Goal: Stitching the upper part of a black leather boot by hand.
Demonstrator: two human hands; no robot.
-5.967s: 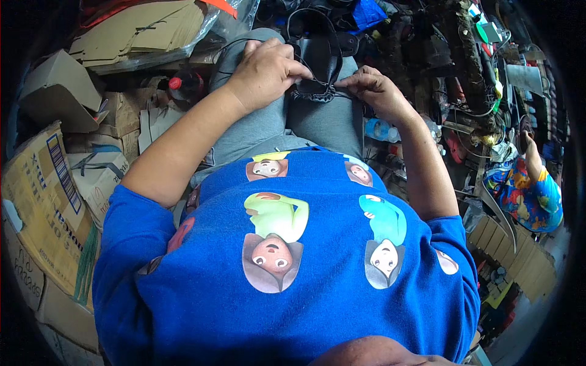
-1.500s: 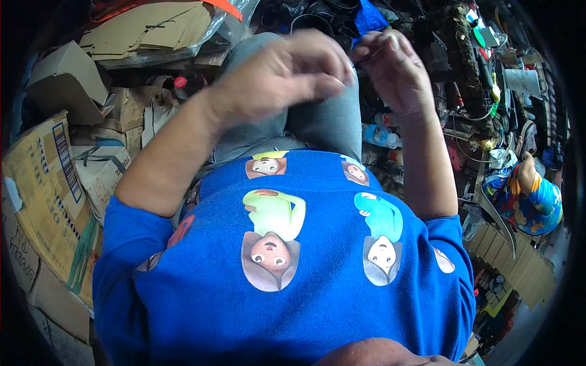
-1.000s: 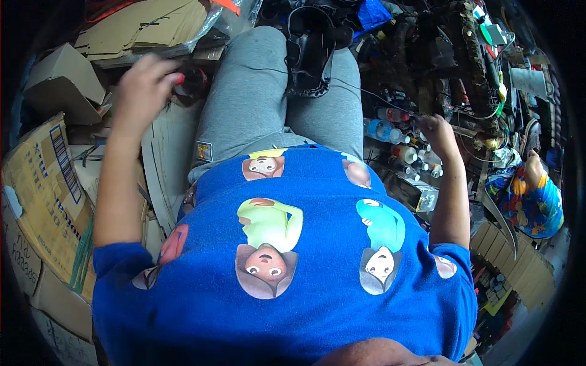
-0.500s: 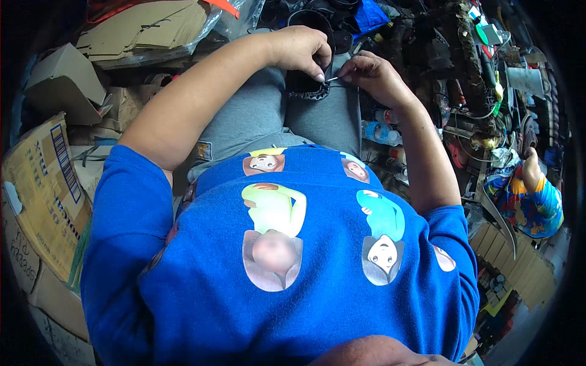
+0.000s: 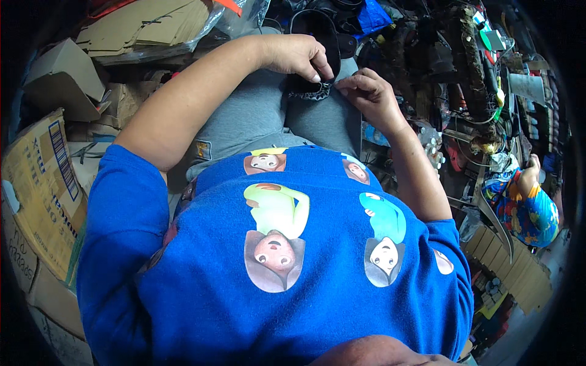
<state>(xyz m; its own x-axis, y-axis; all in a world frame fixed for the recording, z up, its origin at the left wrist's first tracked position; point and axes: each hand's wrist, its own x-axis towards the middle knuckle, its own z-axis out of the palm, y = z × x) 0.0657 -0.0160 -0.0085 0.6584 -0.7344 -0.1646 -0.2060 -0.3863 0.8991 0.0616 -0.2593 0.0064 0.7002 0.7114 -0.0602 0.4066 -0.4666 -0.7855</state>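
Observation:
A black piece (image 5: 317, 85) with a black-and-white patterned edge lies on my lap, over the grey trousers. Its exact kind is hard to tell; it has an open, hollow end. My left hand (image 5: 299, 58) reaches over it from the left, thumb and fingers bent down onto its upper edge. Close beside that edge, my right hand (image 5: 369, 94) is closed in a pinch, its fingertips almost meeting the left ones. Whatever sits between the right fingertips is too small to make out. Just beyond the hands stands a dark, hollow black item (image 5: 314, 24).
Flat cardboard pieces (image 5: 146, 27) and an open carton (image 5: 64, 79) fill the left, with a printed cardboard box (image 5: 46, 195) nearer. Clutter and plastic bottles (image 5: 430, 143) crowd the right. Another person's colourful sleeve (image 5: 531, 210) shows at far right, near a curved blade-like strip (image 5: 494, 222).
My right hand has moved slightly down and closer to the black piece. The thin pale rod seen between my hands no longer shows clearly. My left hand has shifted slightly down.

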